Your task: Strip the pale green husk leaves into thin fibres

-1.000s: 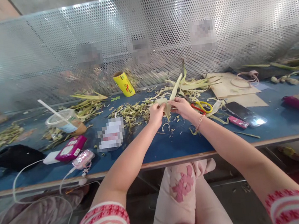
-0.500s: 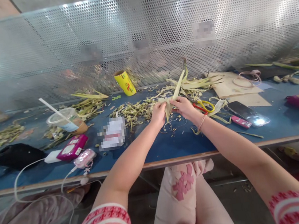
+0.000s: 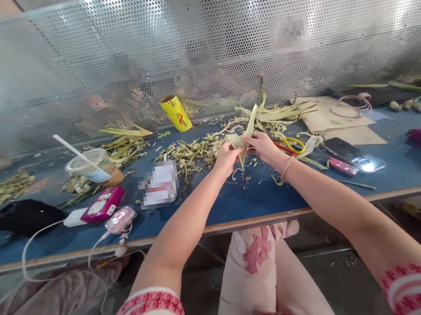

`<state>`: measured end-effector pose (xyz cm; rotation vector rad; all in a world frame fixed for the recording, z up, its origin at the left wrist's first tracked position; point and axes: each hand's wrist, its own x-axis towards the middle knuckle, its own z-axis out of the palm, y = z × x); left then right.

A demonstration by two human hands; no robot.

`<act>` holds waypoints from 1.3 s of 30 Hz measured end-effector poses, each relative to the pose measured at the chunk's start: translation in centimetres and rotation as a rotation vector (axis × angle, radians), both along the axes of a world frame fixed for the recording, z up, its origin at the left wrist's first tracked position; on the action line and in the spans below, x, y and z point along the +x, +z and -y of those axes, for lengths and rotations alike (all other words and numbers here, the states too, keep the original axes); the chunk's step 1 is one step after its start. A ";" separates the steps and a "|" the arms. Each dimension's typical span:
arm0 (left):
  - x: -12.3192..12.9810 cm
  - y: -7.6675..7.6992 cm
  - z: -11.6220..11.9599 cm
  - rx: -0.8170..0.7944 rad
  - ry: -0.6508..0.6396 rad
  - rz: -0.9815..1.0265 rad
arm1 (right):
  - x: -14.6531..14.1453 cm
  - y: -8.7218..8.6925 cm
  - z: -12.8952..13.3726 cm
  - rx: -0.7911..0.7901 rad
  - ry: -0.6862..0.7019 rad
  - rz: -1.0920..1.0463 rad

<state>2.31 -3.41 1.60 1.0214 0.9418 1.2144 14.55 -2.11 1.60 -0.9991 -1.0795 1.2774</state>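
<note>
Both my hands meet above the middle of the blue table, holding a pale green leaf strip point(image 3: 251, 122), flat and husk-like. My left hand point(image 3: 227, 158) pinches its folded left part. My right hand point(image 3: 264, 146) is closed on it where the long pointed end rises up and away. A narrow tip hangs below my fingers. Behind and left of my hands lies a heap of curled leaf scraps point(image 3: 190, 152). Scissors with yellow and red handles point(image 3: 293, 145) lie just right of my right hand, their blades partly hidden by it.
A yellow roll point(image 3: 177, 114) stands tilted by the perforated metal screen point(image 3: 202, 34). At left are a plastic cup with a straw point(image 3: 93, 167), a black pouch point(image 3: 26, 218) and a magenta device point(image 3: 104, 203) with a white cable. A phone point(image 3: 351, 153) and brown paper point(image 3: 332, 113) lie right.
The left part of the leaf strip is now folded over between my hands. My left fingers have shifted right toward my right hand. The view has moved slightly.
</note>
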 end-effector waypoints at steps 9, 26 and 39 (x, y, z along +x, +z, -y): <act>-0.1 -0.2 -0.2 0.030 0.022 -0.008 | 0.8 0.3 -0.5 -0.069 -0.107 -0.015; -0.3 0.0 -0.6 -0.021 0.058 0.088 | 1.1 0.7 -0.5 -0.064 -0.051 -0.017; 0.1 -0.5 -0.3 0.061 0.034 0.024 | 0.4 0.1 -0.2 0.032 -0.006 0.192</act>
